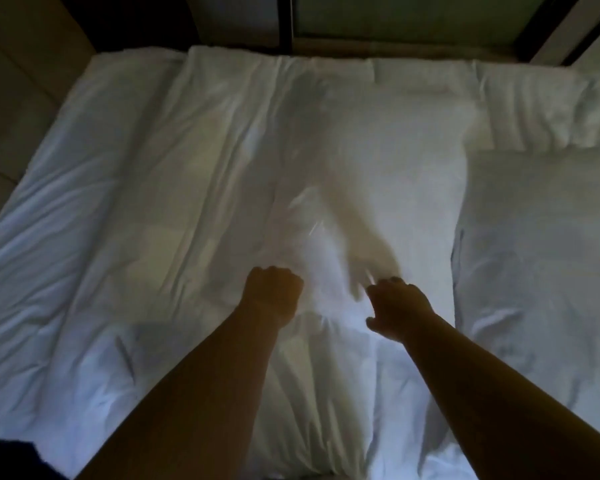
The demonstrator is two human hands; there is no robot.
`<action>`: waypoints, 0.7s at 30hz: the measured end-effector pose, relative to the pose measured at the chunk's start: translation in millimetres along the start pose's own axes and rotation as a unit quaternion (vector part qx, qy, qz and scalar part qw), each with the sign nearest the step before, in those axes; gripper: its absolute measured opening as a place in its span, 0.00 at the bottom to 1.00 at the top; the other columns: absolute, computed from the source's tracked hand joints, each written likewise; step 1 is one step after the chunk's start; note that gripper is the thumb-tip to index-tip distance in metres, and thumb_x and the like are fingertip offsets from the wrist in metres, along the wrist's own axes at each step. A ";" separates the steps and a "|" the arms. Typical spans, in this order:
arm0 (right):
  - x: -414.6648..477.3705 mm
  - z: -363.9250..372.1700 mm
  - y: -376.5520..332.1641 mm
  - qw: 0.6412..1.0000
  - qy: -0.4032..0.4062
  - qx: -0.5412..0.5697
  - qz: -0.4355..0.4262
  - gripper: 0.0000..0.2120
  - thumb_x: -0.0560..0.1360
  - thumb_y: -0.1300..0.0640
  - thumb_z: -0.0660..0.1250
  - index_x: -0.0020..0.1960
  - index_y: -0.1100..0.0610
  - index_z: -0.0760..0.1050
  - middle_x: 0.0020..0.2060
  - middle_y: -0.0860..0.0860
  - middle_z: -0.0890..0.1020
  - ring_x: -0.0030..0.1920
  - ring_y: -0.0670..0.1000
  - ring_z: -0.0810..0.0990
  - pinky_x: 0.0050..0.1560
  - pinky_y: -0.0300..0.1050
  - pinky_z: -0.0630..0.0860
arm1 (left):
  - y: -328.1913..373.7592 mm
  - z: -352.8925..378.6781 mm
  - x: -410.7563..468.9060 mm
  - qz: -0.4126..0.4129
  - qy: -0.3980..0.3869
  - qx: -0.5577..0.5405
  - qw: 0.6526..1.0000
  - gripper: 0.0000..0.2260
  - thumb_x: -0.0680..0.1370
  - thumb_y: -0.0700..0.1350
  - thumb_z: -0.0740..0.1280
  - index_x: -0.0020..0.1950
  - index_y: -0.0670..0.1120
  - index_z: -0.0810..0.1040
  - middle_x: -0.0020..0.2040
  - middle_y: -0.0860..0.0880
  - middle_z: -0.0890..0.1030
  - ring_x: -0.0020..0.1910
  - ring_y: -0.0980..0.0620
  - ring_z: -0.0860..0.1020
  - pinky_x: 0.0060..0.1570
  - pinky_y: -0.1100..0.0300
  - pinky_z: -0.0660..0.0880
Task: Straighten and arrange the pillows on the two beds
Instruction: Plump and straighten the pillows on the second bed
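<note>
A white pillow [354, 161] lies lengthwise in the middle of the bed, its near end bunched up under my arms. My left hand [272, 294] is curled into a fist that grips the pillow's fabric near its middle. Just to the right, my right hand [397, 304] has its fingers curled into the same pillow, and the cloth beside it is blurred. A second white pillow [541, 271] lies flat on the right, touching the first along its side.
A crumpled white duvet [94, 237] covers the bed's left part. Another white cushion [534, 109] sits at the far right corner. A dark window frame [286, 22] stands beyond the bed's far edge. Floor shows at the left [11, 126].
</note>
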State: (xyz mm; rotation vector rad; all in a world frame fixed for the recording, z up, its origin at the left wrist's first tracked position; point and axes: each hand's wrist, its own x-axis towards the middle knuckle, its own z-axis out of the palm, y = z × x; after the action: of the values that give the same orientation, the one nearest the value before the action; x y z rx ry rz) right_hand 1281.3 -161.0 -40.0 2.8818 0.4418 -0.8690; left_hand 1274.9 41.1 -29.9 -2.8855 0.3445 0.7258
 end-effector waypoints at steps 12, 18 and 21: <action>60.5 108.4 16.0 0.976 0.168 -0.122 -0.067 0.11 0.71 0.64 0.61 0.50 0.63 0.78 0.43 0.60 0.78 0.43 0.60 0.77 0.53 0.56 0.75 | 57.6 81.5 71.1 -0.024 0.077 0.090 0.993 0.09 0.62 0.42 0.71 0.41 0.47 0.79 0.36 0.48 0.80 0.35 0.49 0.78 0.36 0.59 0.74; 57.0 97.9 29.0 0.982 0.143 -0.067 -0.104 0.15 0.69 0.62 0.55 0.44 0.58 0.80 0.40 0.57 0.79 0.40 0.60 0.80 0.42 0.51 0.78 | 51.5 56.1 65.2 0.019 0.056 0.069 0.996 0.12 0.62 0.41 0.76 0.43 0.45 0.81 0.39 0.46 0.81 0.37 0.48 0.81 0.33 0.59 0.76; 42.5 80.0 28.3 0.990 0.105 -0.010 -0.089 0.17 0.67 0.66 0.56 0.49 0.60 0.80 0.39 0.58 0.80 0.40 0.62 0.81 0.37 0.52 0.79 | 43.3 43.4 61.7 -0.006 -0.007 0.012 1.000 0.13 0.78 0.39 0.63 0.62 0.45 0.75 0.58 0.45 0.78 0.57 0.45 0.78 0.54 0.52 0.74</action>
State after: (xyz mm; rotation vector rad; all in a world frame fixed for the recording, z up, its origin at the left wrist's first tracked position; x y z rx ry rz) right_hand 1281.6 -191.6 -129.8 2.9618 0.7342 -0.5774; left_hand 1297.2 -3.5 -101.1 -2.8550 0.3304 0.7349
